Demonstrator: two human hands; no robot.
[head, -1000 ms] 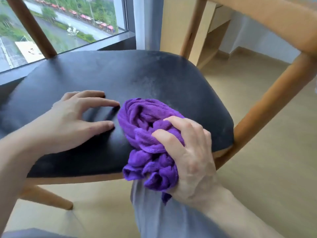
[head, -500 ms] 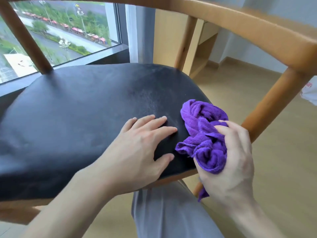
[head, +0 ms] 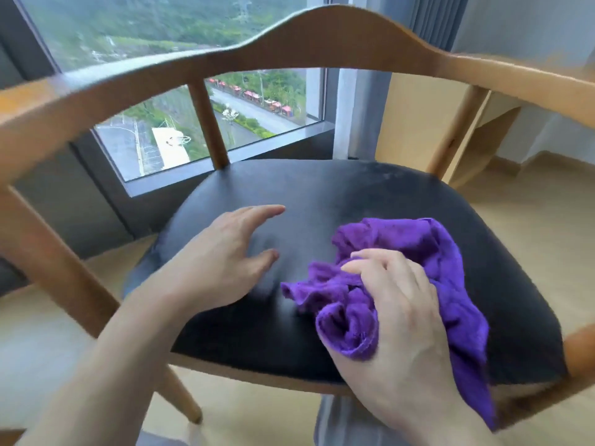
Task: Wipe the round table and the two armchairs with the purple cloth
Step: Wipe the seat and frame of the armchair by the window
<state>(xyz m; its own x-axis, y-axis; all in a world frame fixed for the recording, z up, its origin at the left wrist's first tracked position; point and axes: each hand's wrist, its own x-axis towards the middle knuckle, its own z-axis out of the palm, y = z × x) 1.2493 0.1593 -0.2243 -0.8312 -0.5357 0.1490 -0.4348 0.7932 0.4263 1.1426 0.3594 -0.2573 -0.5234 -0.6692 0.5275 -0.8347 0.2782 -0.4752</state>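
Mid-task, on an armchair [head: 322,40]: wooden frame, black padded seat [head: 370,201]. The purple cloth [head: 418,252] is on the seat's front-right area, so my read is the seat wipe is in progress. A faint dusty patch shows near the seat's back edge, which suggests that zone isn't done. The curved backrest and armrests show no cloth contact now; can't tell if they've been wiped. The round table and the second armchair are out of frame, so their status is unknown. Judging from this frame alone, at least part of this chair is left.

Right hand [head: 396,320]: fingers curled over the bunched cloth, gripping it and pressing it onto the seat near the front edge. Part of the cloth trails off to the right, past the wrist toward the seat rim.

Left hand [head: 222,252]: fingers straight and slightly spread, palm down over the seat's left-centre, holding nothing. It looks to be resting on or just above the upholstery; contact isn't certain. Just beside the cloth, not touching it.
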